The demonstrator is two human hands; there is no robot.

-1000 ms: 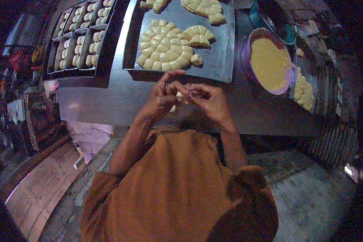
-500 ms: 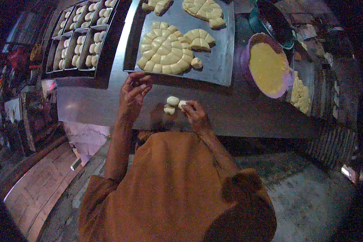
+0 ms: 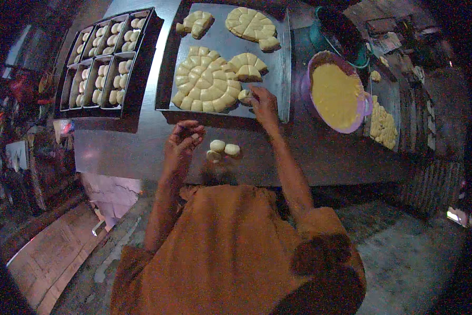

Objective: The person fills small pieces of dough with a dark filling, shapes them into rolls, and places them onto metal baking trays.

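Note:
My right hand (image 3: pixel 263 105) reaches over the metal baking tray (image 3: pixel 278 79), its fingertips closed on a small dough piece (image 3: pixel 244 96). That piece lies beside a large round of cut dough wedges (image 3: pixel 207 81). A smaller cluster of wedges (image 3: pixel 247 66) is just above. My left hand (image 3: pixel 183 137) hovers by the tray's near edge, fingers loosely bent and a little apart, with nothing visible in them. Between my forearms three small dough balls sit close together on the table: an upper one (image 3: pixel 217 145), a right one (image 3: pixel 232 150) and a lower one (image 3: pixel 213 156).
At the left stands a dark tray of loaf tins (image 3: pixel 112 73) filled with dough balls. A purple basin (image 3: pixel 310 94) of yellow dough stands at the right, near a dark green-rimmed tub (image 3: pixel 320 31). More dough pieces (image 3: pixel 384 126) lie beyond the basin.
My right hand has left the dough balls on the table and moved up to the small piece on the tray. The view has shifted slightly. My left hand has drawn back from the tray's edge.

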